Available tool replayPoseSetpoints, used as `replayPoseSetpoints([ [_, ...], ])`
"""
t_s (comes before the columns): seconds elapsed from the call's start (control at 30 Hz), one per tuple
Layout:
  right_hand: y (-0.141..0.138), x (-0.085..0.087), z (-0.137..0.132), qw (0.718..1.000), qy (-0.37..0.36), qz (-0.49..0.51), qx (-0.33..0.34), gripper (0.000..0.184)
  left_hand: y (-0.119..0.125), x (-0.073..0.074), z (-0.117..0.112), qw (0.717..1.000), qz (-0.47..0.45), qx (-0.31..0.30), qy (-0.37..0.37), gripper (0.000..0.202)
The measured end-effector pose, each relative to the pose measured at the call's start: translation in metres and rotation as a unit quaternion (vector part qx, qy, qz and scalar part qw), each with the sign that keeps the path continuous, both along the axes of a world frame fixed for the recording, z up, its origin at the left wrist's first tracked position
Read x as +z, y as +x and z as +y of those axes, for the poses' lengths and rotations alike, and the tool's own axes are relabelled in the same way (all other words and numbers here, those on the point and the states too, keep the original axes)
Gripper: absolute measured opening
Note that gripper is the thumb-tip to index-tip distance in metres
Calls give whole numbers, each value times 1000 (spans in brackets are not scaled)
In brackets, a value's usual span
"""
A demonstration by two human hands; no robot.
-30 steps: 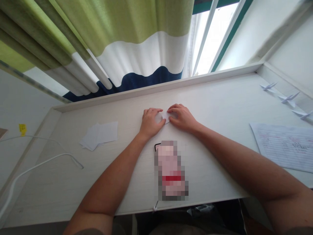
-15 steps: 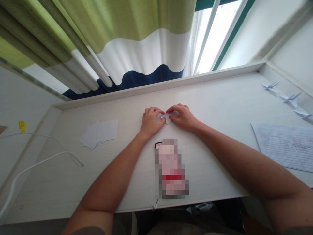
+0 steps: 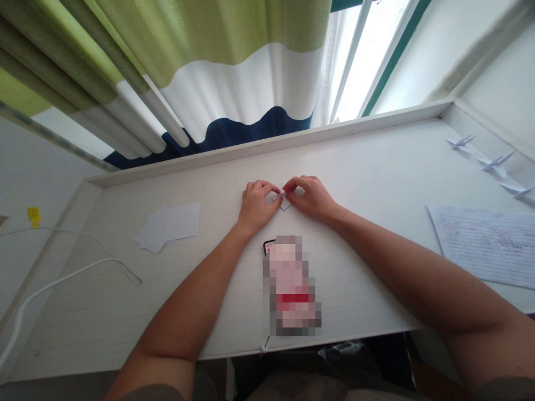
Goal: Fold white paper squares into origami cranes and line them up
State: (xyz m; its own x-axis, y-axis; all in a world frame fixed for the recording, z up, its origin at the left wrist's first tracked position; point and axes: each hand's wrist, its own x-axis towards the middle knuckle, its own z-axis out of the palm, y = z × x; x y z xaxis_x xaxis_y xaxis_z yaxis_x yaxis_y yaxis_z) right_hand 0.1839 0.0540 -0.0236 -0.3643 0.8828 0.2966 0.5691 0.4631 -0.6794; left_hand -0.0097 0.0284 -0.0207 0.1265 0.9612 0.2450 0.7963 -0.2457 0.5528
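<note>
A small folded white paper (image 3: 284,201) lies on the white desk (image 3: 368,178) between my two hands. My left hand (image 3: 256,205) has its fingers curled and pinches the paper's left side. On the paper's right side, my right hand (image 3: 310,197) pinches too, fingertips meeting the left hand's over the fold. Most of the paper is hidden under the fingers. A phone (image 3: 291,285) lies just in front of my hands, near the desk's front edge.
A small stack of white paper squares (image 3: 169,225) lies to the left. A white cable (image 3: 71,273) runs over the left end. A lined written sheet (image 3: 485,245) is at the right, with three folded paper cranes (image 3: 493,162) along the right wall. A curtain (image 3: 188,72) hangs behind.
My hands went from pressing flatter on the paper to curling and pinching it together at the middle. The paper now shows as a smaller folded piece.
</note>
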Motion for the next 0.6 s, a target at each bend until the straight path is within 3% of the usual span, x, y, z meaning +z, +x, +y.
replayPoseSetpoints([
  [0.3, 3, 1, 4, 1000, -3, -25, 18, 22, -3, 0, -1, 1000, 6, -25, 14, 7],
  [0.43, 7, 3, 6, 998, -22, -5, 50, 27, -3, 0, -1, 1000, 6, -26, 16, 5],
  [0.6, 9, 1, 10, 998, -47, 26, 40, 35, -4, -2, -1, 998, 18, -50, 37, 10],
])
